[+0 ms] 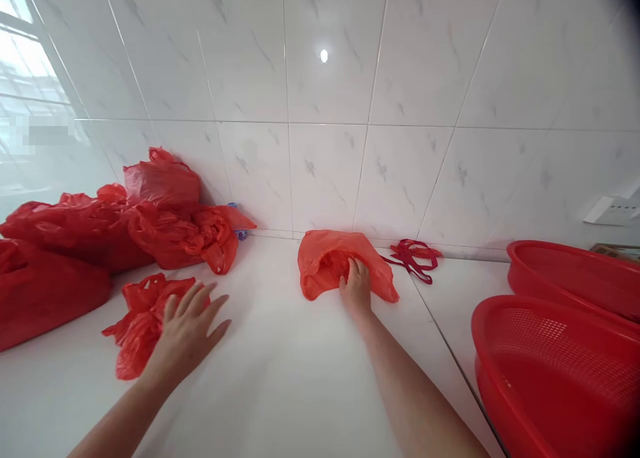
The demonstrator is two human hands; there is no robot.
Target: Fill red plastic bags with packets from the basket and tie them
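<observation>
My right hand (355, 287) reaches forward and grips an orange-red plastic bag (330, 258) that lies on the white counter (280, 378) near the tiled wall; its fingers curl into the bag's folds. My left hand (189, 328) is open with fingers spread, resting over the edge of a crumpled red plastic bag (137, 321) at the left.
Several full red plastic bags (150, 225) are heaped at the left against the wall. A loose red bag handle or strip (413, 257) lies right of the orange-red bag. Two red perforated baskets (560, 371) stand at the right. A wall socket (613, 211) is above them.
</observation>
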